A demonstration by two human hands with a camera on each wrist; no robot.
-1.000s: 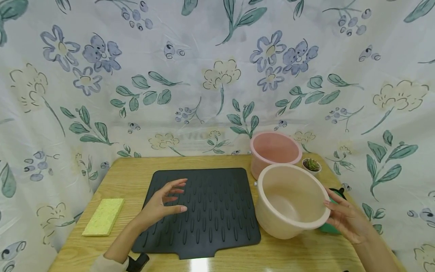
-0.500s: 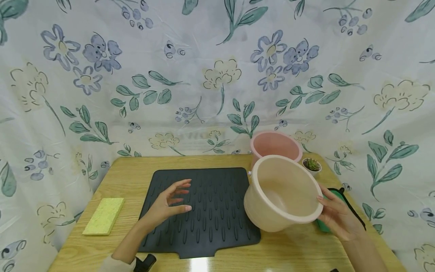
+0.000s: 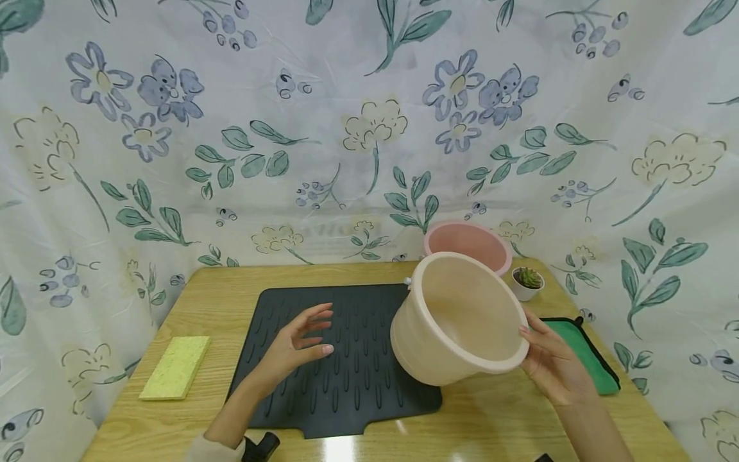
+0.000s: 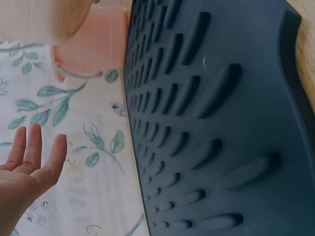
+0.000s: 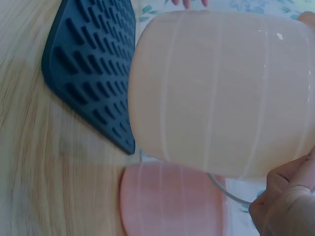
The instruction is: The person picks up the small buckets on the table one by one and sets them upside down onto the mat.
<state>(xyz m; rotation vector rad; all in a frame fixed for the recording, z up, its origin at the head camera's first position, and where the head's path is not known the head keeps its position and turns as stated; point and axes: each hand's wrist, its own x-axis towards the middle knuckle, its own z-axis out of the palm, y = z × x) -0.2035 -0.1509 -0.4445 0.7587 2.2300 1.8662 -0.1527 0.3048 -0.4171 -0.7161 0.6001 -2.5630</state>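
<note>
Right hand [image 3: 551, 362]: grips the rim of the cream plastic bucket [image 3: 456, 321], fingers curled over its edge, holding it tilted in the air above the right edge of the black drying mat [image 3: 340, 359].
Left hand [image 3: 297, 343]: hovers over the mat, fingers loosely spread, holding nothing.
Pink bucket [image 3: 467, 240]: stands on the wooden table [image 3: 491, 423] just behind the cream one.
Small potted succulent [image 3: 526, 281]: beside the pink bucket.
Green cloth [image 3: 586, 353]: right of the hand.
Yellow sponge [image 3: 176, 367]: left of the mat.
</note>
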